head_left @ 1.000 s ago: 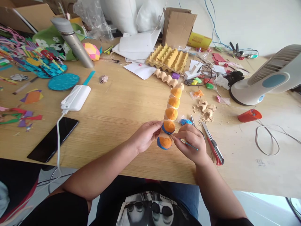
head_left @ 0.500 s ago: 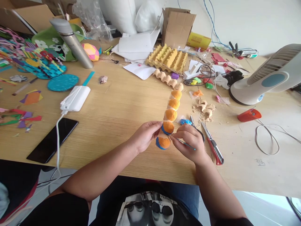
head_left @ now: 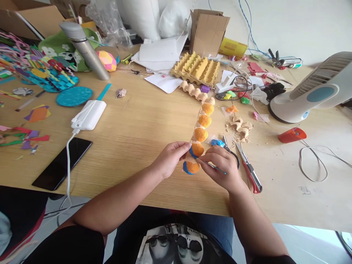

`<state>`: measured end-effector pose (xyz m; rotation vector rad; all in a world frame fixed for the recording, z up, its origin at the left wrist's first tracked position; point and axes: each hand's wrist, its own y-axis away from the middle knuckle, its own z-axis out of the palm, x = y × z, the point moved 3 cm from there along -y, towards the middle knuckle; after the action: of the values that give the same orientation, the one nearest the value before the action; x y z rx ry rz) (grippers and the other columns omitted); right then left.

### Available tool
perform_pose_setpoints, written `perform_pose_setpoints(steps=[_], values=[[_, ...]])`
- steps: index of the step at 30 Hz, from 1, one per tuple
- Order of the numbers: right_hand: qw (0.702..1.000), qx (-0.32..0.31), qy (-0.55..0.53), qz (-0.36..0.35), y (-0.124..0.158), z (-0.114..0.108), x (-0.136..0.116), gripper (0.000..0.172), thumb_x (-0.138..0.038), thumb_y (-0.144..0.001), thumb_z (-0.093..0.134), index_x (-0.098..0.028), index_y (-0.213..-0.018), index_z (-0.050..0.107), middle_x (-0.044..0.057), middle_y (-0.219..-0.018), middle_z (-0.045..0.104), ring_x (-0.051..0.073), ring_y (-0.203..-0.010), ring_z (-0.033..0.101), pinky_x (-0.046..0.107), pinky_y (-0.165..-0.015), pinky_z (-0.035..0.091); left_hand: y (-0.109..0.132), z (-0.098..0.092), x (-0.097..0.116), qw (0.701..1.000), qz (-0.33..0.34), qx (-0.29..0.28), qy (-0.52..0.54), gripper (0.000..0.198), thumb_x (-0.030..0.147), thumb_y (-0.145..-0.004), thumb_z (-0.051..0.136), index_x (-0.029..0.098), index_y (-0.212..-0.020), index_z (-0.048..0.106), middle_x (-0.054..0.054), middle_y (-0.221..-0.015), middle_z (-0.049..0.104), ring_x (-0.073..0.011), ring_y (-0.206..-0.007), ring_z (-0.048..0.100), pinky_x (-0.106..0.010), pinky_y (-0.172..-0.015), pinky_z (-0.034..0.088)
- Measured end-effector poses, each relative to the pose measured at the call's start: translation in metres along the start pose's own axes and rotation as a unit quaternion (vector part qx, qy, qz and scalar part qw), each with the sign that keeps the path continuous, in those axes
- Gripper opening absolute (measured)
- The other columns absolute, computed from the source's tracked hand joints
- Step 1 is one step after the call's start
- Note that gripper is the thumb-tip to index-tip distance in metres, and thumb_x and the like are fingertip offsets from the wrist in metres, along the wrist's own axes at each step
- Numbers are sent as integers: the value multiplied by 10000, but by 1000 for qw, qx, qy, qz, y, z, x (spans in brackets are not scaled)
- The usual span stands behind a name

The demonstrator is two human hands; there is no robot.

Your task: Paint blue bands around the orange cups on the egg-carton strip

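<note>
A strip cut from an egg carton [head_left: 201, 134] runs away from me, its row of bumps covered in orange, with blue along the edges of the nearest two. My left hand [head_left: 173, 156] pinches the strip's left side near the second bump. In my right hand [head_left: 221, 165] is a thin blue-ended stick [head_left: 217, 169], its tip touching the strip between the two nearest bumps. A packet of blue clay [head_left: 217, 142] and black-handled scissors [head_left: 234, 156] lie just beyond my right hand. To the right rests a red utility knife [head_left: 251, 172].
Behind stand a yellow egg tray [head_left: 196, 69] and a bare carton strip [head_left: 196, 92]. Carton scraps [head_left: 241, 126] lie to the right, near an orange cup [head_left: 292, 135] and a white fan [head_left: 305, 91]. A power bank [head_left: 89, 114] and phone [head_left: 62, 163] are at left.
The strip has tilted slightly in my left hand. The stick's tip has shifted a little along the edge of the second bump; both hands stay nearly in place.
</note>
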<state>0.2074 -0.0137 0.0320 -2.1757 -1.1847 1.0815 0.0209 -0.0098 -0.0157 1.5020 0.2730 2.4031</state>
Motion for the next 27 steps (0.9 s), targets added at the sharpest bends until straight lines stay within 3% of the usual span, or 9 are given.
perform_pose_setpoints(steps=[14,27], values=[[999,1,11,41,2,4,3,143,-126,-985,733,-231,-900,684,12,-780,685,166,-700,646,310,-619,516,2,3,2,999,37,-12,-29,448,598,-763,908,164,-768,801,-22,-721,697,-143,-707,596,-294,-734,485],[995,6,-43,84,3,5,2,172,-129,-970,732,-230,-853,657,-6,-744,668,141,-644,614,283,-567,469,2,5,1,999,35,5,-20,475,623,-725,923,164,-803,829,-55,-775,772,-177,-784,673,-306,-794,532]])
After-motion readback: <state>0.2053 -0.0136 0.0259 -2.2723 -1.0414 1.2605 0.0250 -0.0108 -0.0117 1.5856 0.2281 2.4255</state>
